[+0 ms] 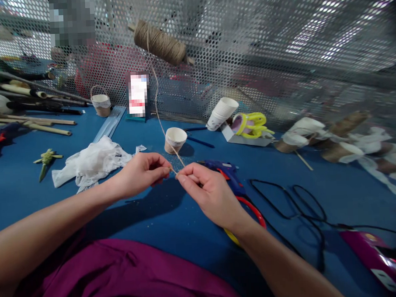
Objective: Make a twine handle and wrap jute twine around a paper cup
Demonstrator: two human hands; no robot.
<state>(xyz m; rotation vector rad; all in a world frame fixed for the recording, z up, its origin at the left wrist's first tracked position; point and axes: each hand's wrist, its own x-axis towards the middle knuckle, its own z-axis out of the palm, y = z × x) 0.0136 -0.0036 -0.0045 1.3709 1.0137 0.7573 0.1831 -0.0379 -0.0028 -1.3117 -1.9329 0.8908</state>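
Note:
Twine (157,104) runs down from a brown spool (160,42) hung on the mesh to my two hands. My left hand (143,173) pinches its end between thumb and fingertips. A short way to the right, my right hand (206,187) is closed on the same strand, a small gap between the hands. Just beyond them stands a paper cup (176,140) with brown wrapping round its lower part. A blue glue gun (230,173) lies beside my right hand. Under my right wrist show the red and yellow handles of scissors (251,209), partly covered.
White lace cloth (93,162) lies left of my hands. A small basket (101,104), a phone (137,96) and stacked paper cups (222,113) stand along the perforated screen. A black cable (286,206) loops on the right towards a purple power strip (376,259). Sticks (49,124) fill the far left.

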